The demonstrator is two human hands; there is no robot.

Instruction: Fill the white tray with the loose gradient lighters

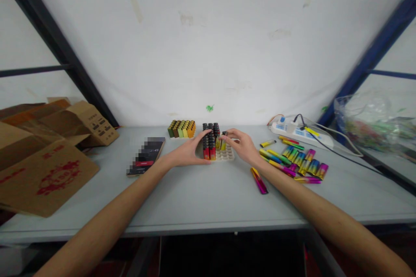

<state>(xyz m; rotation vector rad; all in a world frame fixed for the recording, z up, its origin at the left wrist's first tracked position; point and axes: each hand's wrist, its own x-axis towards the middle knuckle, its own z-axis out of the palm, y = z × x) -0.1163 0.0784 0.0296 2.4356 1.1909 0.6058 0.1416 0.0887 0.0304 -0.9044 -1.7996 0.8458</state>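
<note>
Two bare hands meet at a white plastic tray with rows of holes (229, 155), mid-table. The right hand (243, 145) pinches a slim yellow cylinder with a dark top (222, 143) between thumb and fingers, upright above the tray. The left hand (186, 153) curves wide round a tight block of red cylinders with black tops (209, 151) on the tray's left side — whether its fingers press, I cannot tell. A tilted entry could catch a hole's rim, and a knuckle brushing the block could topple its neighbours — they stand close together. The pinched cylinder looks glossy, its lower end hard to make out.
</note>
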